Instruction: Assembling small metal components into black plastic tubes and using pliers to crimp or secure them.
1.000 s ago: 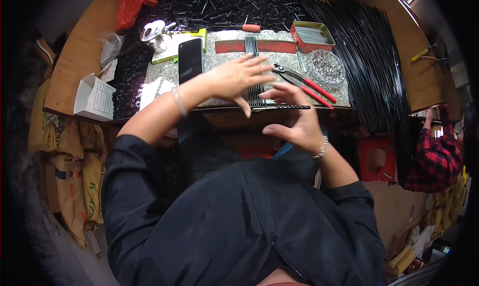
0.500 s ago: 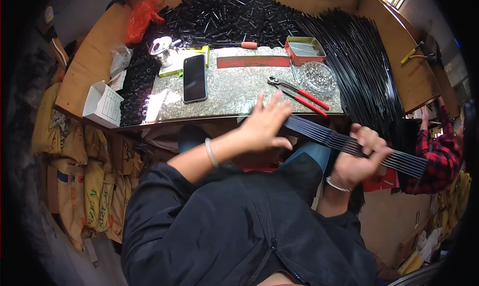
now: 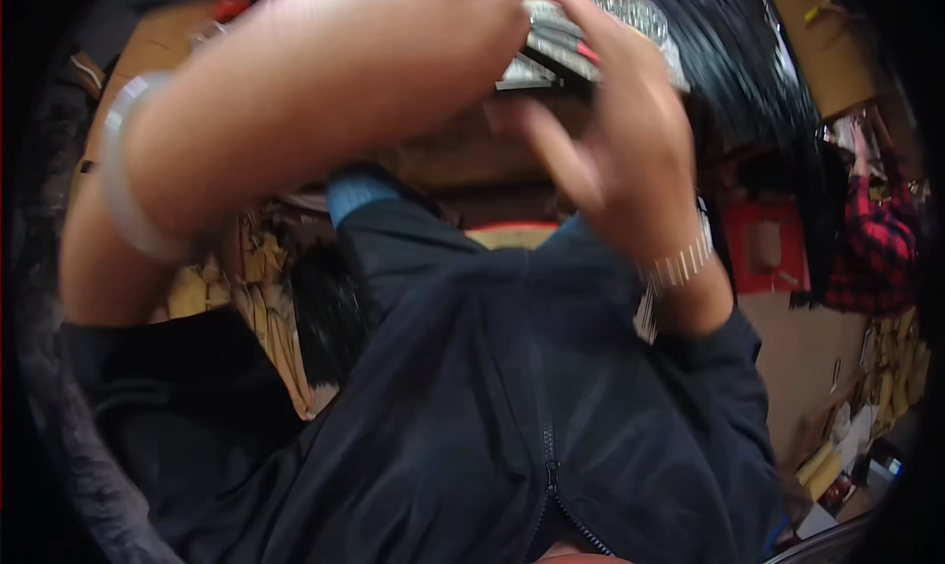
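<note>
At nine o'clock, tan sacks (image 3: 261, 313) are partly visible beneath the arm. A wooden panel (image 3: 148, 57) stands at ten o'clock. The left forearm (image 3: 285, 111), wearing a pale bangle (image 3: 123, 175) at about half past nine, crosses the upper part of the view toward twelve o'clock. The left hand (image 3: 487, 18), at twelve o'clock, is blurred and its fingers are hidden; whether it grips anything cannot be told. The dark jacket (image 3: 433, 387) fills the six o'clock area.

Just short of one o'clock, a dark strip (image 3: 559, 67) lies slantwise between the two hands, over the near edge of the counter (image 3: 517, 72); its exact nature, and whether either of the hands touches it, cannot be told. Beside it show red-handled pliers (image 3: 588, 51). The right hand (image 3: 635, 136), between one and two o'clock, is spread, its thumb well parted from the fingers; a silver bracelet (image 3: 684, 267) circles its wrist. Behind it, at one o'clock, is a clear dish (image 3: 632, 13). Black rods (image 3: 733, 52) lie farther right. At three o'clock are a red container (image 3: 738, 259) and, beyond, a co-worker's checked sleeve (image 3: 871, 259).
</note>
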Demonstrator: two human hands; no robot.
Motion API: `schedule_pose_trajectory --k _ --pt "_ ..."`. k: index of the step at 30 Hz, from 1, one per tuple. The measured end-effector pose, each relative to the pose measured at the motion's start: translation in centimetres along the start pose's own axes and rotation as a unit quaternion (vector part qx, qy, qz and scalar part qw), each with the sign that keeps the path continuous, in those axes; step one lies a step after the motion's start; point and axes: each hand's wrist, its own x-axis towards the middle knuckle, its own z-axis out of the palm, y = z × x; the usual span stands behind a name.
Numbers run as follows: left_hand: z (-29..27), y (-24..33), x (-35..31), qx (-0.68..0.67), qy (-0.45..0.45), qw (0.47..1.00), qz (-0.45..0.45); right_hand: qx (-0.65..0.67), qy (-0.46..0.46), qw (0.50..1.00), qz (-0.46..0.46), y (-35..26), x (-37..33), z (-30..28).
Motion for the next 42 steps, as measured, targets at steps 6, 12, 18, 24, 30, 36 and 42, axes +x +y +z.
schedule_pose_trajectory --k 6,12,18,24,30,36,42 --pt "3.2 3.2 2.2 -0.241 0.186 0.953 0.004 0.515 -0.061 0.833 0.192 5.3 -3.6 7.7" --pt "3.8 2.8 3.1 -0.415 0.365 0.832 -0.051 0.568 -0.156 0.718 0.372 4.5 -8.1 8.3" --pt "3.5 -2.1 3.4 -0.647 0.320 0.690 -0.062 0.566 -0.210 0.673 0.427 2.8 -12.4 10.2" --pt "6.0 -2.4 5.5 -0.692 0.327 0.643 0.018 0.691 -0.211 0.561 0.404 4.9 -11.6 9.7" --pt "4.6 2.4 2.5 -0.932 0.020 0.282 0.227 0.563 -0.208 0.549 0.581 4.3 -5.5 6.1" --pt "13.0 -6.1 8.6 -0.787 0.119 0.605 0.036 0.565 -0.187 0.649 0.474 6.0 -8.7 8.3" --pt "27.6 -21.9 15.3 -0.449 0.154 0.750 -0.461 0.574 -0.184 0.636 0.482 6.4 -8.0 8.9"
